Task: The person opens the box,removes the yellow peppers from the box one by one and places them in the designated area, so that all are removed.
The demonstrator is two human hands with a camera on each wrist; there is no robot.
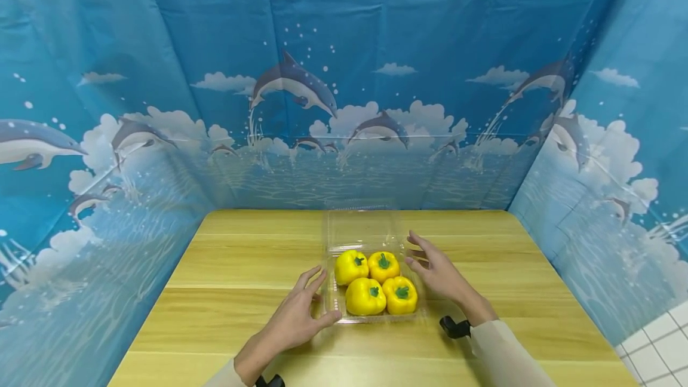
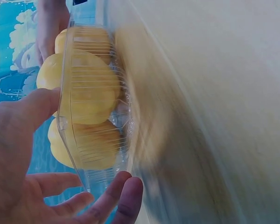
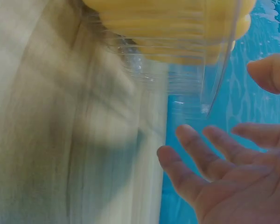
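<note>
A clear plastic clamshell box point(image 1: 371, 319) stands on the table with its lid point(image 1: 363, 229) folded back toward the far edge. Several yellow bell peppers with green stems, among them a front left one point(image 1: 364, 297) and a front right one point(image 1: 400, 296), sit inside it. My left hand point(image 1: 294, 316) is at the box's left side, fingers spread; in the left wrist view its thumb point(image 2: 42, 105) is at the rim. Beside the box's right side is my right hand point(image 1: 443, 270), fingers apart; the right wrist view shows a gap between its fingertips point(image 3: 184, 133) and the plastic.
The wooden table point(image 1: 231, 303) extends to both sides of the box. A blue dolphin-print curtain point(image 1: 322, 178) hangs behind and on both sides. White tiles point(image 1: 658, 339) show at the lower right. A dark wrist device point(image 1: 455, 327) sits at the right wrist.
</note>
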